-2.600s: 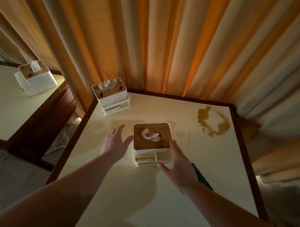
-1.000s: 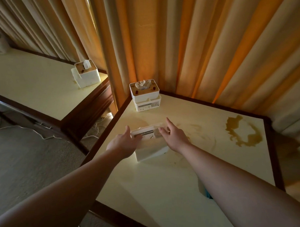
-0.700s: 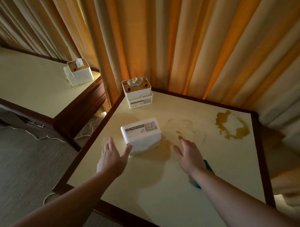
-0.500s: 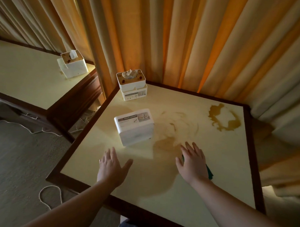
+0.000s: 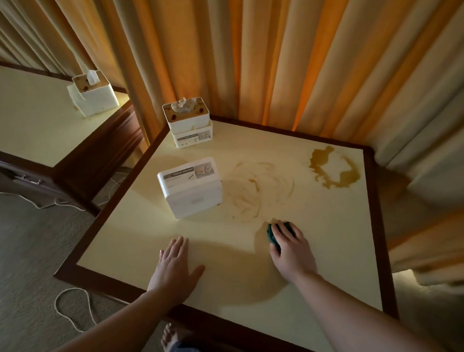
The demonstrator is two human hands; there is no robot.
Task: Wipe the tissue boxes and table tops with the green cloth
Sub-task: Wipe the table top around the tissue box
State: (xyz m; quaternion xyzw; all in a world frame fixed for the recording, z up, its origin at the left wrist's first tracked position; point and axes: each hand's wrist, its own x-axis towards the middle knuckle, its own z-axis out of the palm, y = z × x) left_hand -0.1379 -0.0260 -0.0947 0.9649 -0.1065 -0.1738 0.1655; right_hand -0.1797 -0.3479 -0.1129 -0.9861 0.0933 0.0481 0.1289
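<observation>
The green cloth point(image 5: 272, 234) looks soft and limp, so it should bunch easily; best pressed flat under the palm, not pinched at an edge. It is dark teal, crumpled, mostly hidden under the right hand point(image 5: 291, 247), whose fingers curl over it near the counter's point(image 5: 328, 258) middle (beside smeared brown streaks point(image 5: 256, 190)). The left hand point(image 5: 174, 266) lies spread flat by the near edge. A white tissue box point(image 5: 191, 187) lies tipped over toward the left edge.
</observation>
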